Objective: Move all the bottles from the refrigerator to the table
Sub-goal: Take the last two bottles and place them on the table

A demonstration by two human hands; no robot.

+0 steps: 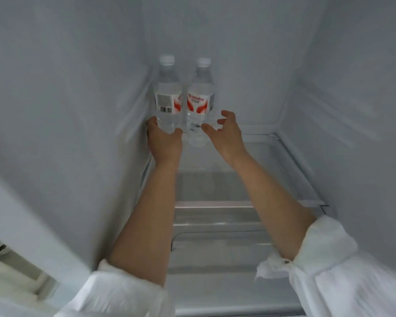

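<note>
In the head view we are reaching deep into the refrigerator, both arms stretched toward its back left corner. Two clear water bottles stand upright there on the glass shelf, just beside each other and close to touching. The left bottle shows its barcode side; the right bottle shows a red and white label.

Our left hand wraps the lower body of the left bottle, thumb on one side and fingers on the other, so we judge it grasped, though the bottle looks as if it is resting on the shelf. Our right hand is spread, fingers curled and apart, just beside the right bottle's lower part; it holds nothing, and we cannot tell whether a fingertip touches the plastic.

As for progress, we judge the carrying of these two not yet begun: both bottles are inside the refrigerator. The rest of the shelf in sight is bare, and so is the level below it. The table is out of sight, so we cannot say whether any bottles already stand there. What remains is to close the right hand, lift both bottles out and set them down on the table.
</note>
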